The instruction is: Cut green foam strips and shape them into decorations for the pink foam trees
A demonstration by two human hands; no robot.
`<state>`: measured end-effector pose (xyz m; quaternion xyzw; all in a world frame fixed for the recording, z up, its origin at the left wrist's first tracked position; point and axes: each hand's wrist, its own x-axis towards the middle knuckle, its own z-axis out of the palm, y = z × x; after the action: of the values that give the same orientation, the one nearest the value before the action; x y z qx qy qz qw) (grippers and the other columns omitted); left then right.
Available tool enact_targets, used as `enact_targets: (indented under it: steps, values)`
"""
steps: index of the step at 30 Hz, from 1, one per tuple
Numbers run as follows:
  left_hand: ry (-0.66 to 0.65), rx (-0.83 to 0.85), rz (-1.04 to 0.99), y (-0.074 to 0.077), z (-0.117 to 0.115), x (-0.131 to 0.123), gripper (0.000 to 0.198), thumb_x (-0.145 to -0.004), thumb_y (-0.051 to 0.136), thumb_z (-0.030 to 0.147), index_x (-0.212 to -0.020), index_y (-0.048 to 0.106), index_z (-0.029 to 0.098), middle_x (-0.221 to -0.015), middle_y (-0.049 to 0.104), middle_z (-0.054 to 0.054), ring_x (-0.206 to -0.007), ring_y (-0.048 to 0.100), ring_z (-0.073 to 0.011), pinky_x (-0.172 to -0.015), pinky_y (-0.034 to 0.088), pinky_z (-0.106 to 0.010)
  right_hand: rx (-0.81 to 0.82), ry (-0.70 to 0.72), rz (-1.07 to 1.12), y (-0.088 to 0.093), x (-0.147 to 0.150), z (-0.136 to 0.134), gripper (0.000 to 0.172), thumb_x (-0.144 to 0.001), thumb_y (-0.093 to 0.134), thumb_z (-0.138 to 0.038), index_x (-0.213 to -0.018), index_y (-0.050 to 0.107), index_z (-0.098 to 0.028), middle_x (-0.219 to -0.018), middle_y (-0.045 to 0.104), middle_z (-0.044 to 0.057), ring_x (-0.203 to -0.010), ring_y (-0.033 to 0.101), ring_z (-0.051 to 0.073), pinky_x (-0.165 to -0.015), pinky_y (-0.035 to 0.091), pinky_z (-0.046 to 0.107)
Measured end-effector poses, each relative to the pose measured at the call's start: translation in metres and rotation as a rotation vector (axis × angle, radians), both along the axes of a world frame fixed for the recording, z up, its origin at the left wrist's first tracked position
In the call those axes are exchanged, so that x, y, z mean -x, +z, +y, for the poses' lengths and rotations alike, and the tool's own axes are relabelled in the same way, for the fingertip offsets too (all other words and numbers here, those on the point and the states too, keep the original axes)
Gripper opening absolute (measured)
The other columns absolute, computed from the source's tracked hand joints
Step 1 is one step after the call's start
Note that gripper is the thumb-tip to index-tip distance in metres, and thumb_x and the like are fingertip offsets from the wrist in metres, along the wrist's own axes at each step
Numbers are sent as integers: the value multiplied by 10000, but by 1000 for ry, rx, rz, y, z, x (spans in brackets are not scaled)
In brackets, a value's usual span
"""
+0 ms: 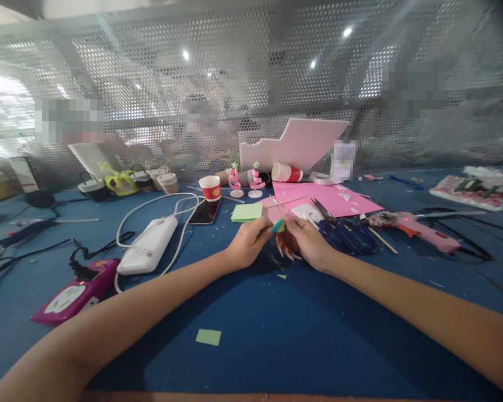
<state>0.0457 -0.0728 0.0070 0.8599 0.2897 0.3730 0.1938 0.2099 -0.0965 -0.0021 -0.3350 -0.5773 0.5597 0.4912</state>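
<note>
My left hand (248, 243) and my right hand (309, 241) meet above the middle of the blue table. Their thumbs and fingers pinch a small piece of green paper (281, 228). A teal tip shows at the paper beside my left thumb; whether it is a nail or a separate piece I cannot tell. Beneath, the curled fingers of my right hand are in shadow. Just behind my left hand lies a stack of light green paper (247, 212). Blue-handled scissors (347, 234) lie close to my right hand. Nearer me rests a green paper rectangle (208, 336).
A pink sheet (331, 198), a red paper cup (210, 188), stacked cups (287, 172) and two pink spiral ornaments stand or lie behind. On the right is a pink glue gun (427, 230). A white power bank (148, 245), cables and a magenta power strip (77, 291) occupy the left.
</note>
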Motion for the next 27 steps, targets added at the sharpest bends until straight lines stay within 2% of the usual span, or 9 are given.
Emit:
enact_targets:
  steps: [4,9,13,20,27]
  values:
    - [11,-55,57,0,0,0,188,-875,404,286,-714,422,191,-638,452,16,-604,407,-113,-613,349,-243,67,33,-41,4,-2,1,492,-795,473,-647,-628,519,-187,-470,535,-12,-339,445,91,-318,277,209]
    - [18,-81,59,-3,1,1,132,-864,416,232,-749,469,191,-673,489,7,-638,444,-123,-632,362,-243,179,120,-89,11,-8,5,468,-811,506,-552,-546,543,-167,-394,506,-8,-304,397,76,-316,231,200]
    - [9,-93,61,-3,2,2,98,-862,432,203,-788,494,192,-716,513,3,-673,471,-125,-650,371,-235,214,192,-68,13,-12,7,439,-830,509,-484,-534,533,-161,-354,467,-26,-281,318,54,-320,207,187]
    - [14,-140,99,-3,0,2,109,-878,421,207,-777,459,191,-707,499,3,-666,465,-127,-638,367,-237,194,217,-48,17,-10,4,463,-822,535,-498,-512,517,-155,-325,416,-46,-274,242,29,-323,182,176]
    - [47,-224,161,-6,4,1,138,-892,411,205,-764,456,181,-704,501,6,-639,463,-113,-609,368,-222,258,221,-53,12,-11,7,441,-843,490,-522,-595,534,-160,-387,498,-21,-290,287,39,-335,241,187]
